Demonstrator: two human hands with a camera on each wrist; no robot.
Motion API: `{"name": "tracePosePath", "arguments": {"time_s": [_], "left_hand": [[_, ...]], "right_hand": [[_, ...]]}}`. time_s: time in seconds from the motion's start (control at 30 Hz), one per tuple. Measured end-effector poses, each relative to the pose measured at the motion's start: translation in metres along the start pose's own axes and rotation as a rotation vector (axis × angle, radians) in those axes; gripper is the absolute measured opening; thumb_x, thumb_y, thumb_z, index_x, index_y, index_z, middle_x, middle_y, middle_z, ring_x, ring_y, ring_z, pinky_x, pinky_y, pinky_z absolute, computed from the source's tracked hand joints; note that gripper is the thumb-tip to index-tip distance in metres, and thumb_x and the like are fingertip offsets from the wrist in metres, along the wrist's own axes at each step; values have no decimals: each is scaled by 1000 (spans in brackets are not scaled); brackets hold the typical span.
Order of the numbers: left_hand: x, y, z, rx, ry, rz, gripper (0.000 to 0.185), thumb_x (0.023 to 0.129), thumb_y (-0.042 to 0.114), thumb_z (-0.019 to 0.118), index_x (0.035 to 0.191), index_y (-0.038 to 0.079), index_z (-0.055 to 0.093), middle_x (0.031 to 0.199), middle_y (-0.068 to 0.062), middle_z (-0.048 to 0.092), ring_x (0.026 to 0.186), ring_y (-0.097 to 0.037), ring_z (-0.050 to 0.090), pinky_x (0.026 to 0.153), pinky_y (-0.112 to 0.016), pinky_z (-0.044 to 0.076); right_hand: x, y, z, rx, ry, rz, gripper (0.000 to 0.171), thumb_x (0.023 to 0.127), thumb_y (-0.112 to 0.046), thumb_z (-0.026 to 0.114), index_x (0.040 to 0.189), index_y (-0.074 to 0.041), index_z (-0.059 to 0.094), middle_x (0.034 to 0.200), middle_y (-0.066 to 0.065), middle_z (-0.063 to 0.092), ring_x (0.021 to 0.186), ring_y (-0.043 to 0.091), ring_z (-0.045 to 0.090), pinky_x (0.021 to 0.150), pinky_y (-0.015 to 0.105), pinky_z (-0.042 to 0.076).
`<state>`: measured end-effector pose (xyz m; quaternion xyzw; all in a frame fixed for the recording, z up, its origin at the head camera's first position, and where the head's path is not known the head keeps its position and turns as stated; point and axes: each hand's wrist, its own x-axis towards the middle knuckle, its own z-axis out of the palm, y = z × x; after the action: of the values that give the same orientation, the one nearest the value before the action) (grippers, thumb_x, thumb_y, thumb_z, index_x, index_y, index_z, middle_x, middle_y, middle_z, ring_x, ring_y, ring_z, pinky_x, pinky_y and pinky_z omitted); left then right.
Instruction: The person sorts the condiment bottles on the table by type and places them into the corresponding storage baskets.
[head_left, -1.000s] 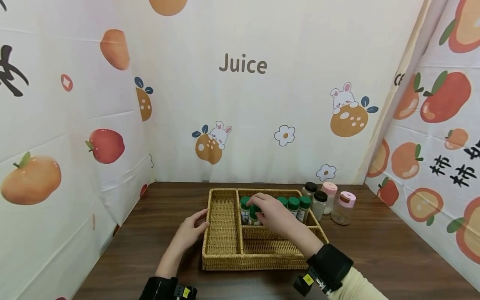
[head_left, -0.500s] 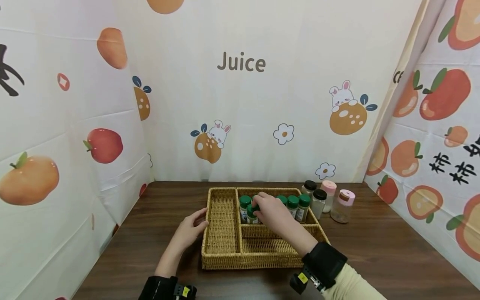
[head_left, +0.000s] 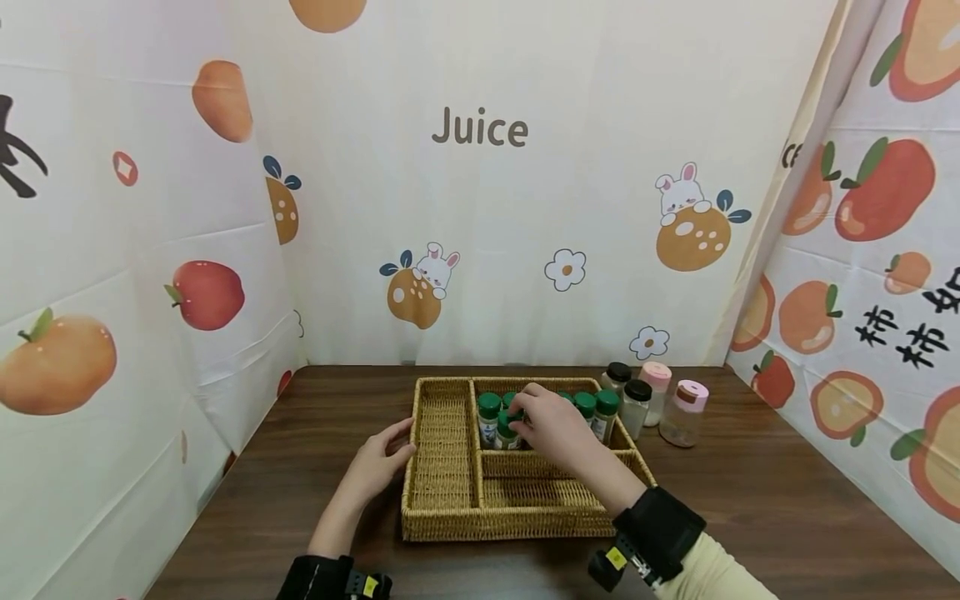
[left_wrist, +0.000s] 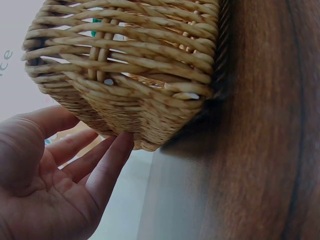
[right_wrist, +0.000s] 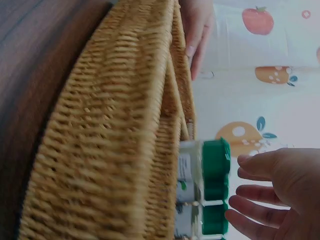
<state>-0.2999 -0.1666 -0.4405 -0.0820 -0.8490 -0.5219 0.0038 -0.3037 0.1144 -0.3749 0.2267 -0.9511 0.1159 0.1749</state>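
A woven wicker basket [head_left: 510, 525] with several compartments sits mid-table. Its back compartment holds several small jars with green caps [head_left: 489, 406]. My right hand [head_left: 547, 425] hovers over these jars, fingers spread and nearly straight. In the right wrist view its fingertips [right_wrist: 245, 205] sit just off the green caps [right_wrist: 214, 165], gripping nothing. My left hand [head_left: 384, 457] lies flat against the basket's left wall. In the left wrist view its straight fingers [left_wrist: 112, 160] touch the woven side [left_wrist: 125, 75]. The long left compartment and the front compartment hold nothing.
Two black-lidded jars [head_left: 637, 404] and two pink-lidded jars [head_left: 686, 412] stand on the dark wooden table [head_left: 750, 500], right of the basket. Printed fruit cloth walls [head_left: 480, 208] close in the back and both sides.
My right hand has crept slightly toward the back over the green-capped jars and its fingers have loosened off a cap. The left hand has stayed against the basket.
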Motion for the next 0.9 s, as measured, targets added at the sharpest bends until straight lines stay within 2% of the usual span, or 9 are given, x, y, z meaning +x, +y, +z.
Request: {"name": "tracePosePath", "arguments": {"time_s": [0.17,0.37,0.7,0.9], "left_hand": [[0,0,0,5,3,0,50,102,9,54,150,6,44,149,-26,48,132,-43,53,95,-50,54],[1,-1,0,11,5,3,49,102,9,54,150,5,44,148,-26,48,131,-44,53,96,-51,54],[0,0,1,-3,1,1,50,102,8,54,150,4,44,149,-27,47,132,-44,53,95,-50,54],[-1,1,1,2,10,0,49,101,7,54,150,4,45,148,-27,48,130,-43,54,95,-50,55]], "right_hand": [[1,14,-12,16,25,46,9,90,-20,75,97,-16,71,99,0,65,76,10,59,65,27,49],[0,43,-28,12,58,145,7,91,-19,73,97,-15,71,97,3,66,84,17,65,71,36,54],[-12,98,-43,-48,120,243,8,93,-14,69,96,-7,71,95,12,70,82,26,66,70,44,54],[-23,119,-44,-60,142,301,13,95,-13,66,100,-3,71,98,16,70,81,29,65,66,45,53]]}}
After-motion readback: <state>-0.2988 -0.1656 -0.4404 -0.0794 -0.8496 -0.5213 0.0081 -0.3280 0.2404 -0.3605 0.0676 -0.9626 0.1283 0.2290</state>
